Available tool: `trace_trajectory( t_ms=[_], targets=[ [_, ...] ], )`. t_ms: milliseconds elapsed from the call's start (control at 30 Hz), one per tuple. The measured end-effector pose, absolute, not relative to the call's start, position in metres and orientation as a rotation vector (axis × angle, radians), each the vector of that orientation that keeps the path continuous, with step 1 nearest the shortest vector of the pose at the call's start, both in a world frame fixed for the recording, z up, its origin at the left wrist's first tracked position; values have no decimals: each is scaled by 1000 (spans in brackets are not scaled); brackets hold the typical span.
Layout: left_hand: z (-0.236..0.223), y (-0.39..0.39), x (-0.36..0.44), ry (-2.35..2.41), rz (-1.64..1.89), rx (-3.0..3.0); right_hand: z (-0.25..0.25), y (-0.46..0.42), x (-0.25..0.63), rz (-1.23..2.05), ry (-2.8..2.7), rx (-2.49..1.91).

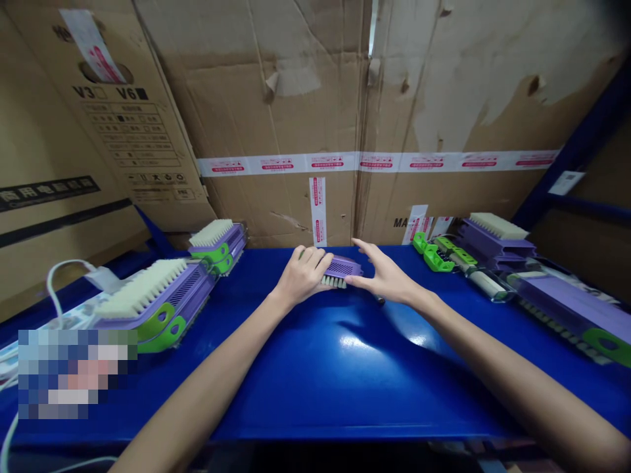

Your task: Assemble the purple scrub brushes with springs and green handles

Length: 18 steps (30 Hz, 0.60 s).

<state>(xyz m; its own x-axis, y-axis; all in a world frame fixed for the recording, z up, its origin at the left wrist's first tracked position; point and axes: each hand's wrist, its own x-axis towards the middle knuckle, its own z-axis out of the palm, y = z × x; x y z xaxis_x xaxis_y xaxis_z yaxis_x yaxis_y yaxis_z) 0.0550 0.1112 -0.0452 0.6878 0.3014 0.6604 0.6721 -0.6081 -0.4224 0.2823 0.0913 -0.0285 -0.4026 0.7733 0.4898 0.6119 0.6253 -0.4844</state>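
A small purple brush head with pale bristles [341, 269] lies on the blue table [325, 368] near its far edge. My left hand [303, 272] is curled over its left end and grips it. My right hand [387, 272] is at its right end, fingers stretched out and apart, thumb and fingertips touching the piece.
Stacks of purple brush bars with green end caps and white bristles lie at the left [158, 295] and at the right [497, 246]. Loose green caps [434, 253] sit at the right back. Cardboard boxes [345, 112] wall off the rear. A white cable [54, 282] runs at the left.
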Motion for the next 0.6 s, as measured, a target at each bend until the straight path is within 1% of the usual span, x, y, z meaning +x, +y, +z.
trace_trajectory(
  t_ms=[67,133,200,333,467,600],
  targets=[
    [-45,109,55,-699,-753,-2190,-26,99,275,485,-2124,-1097],
    [-42,107,54,-707,-769,-2239,-24,104,276,597,-2108,-1066],
    [-38,106,51,-788,-825,-2336,-24,106,281,558,-2079,-1019],
    [-26,108,45,-1139,-1083,-2552,-27,102,295,382,-2041,-950],
    [-23,108,44,-1455,-1151,-2900,-31,98,304,411,-2064,-902],
    [-22,105,47,-1483,-1324,-3054,-29,94,307,533,-2021,-920]
  ],
)
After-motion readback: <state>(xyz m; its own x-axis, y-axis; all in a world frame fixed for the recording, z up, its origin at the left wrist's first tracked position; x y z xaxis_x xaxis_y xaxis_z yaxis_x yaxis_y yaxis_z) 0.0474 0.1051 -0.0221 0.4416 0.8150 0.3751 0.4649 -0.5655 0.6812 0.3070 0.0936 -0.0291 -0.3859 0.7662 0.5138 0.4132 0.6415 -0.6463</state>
